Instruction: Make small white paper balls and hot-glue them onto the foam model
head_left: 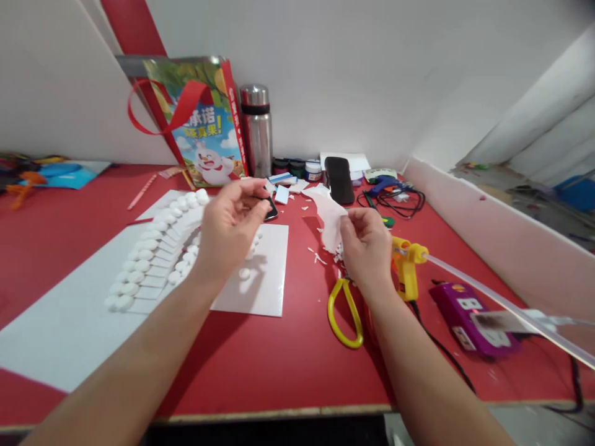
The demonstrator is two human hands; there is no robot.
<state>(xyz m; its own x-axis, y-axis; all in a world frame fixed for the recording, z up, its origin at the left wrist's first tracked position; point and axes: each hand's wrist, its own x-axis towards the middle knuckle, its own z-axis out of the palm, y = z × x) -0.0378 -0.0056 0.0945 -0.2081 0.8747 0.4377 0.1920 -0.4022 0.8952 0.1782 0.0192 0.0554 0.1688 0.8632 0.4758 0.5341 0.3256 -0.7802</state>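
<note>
The step in hand looks like handling a thin white piece (pixel 331 214), held up above the red table (pixel 292 365), right of its middle and toward the back edge. The right hand (pixel 368 241) pinches its lower right side between thumb and curled fingers. The left hand (pixel 235 220) is half curled, thumb and forefinger drawn close together; whether anything small sits between them, I cannot tell.

The next move probably calls for a light pinch and steady wrists, since the piece looks flimsy and bends easily.

The left hand and forearm cover part of the rows of round white pieces (pixel 145 254) on the table's left side and part of the small white board (pixel 274 291). A dark object (pixel 271 210) behind the left fingertips is mostly hidden. The yellow-handled scissors (pixel 331 313) point under the right hand, blades out of sight. Toward the right edge, the purple box (pixel 478 325) is blurred.
</note>
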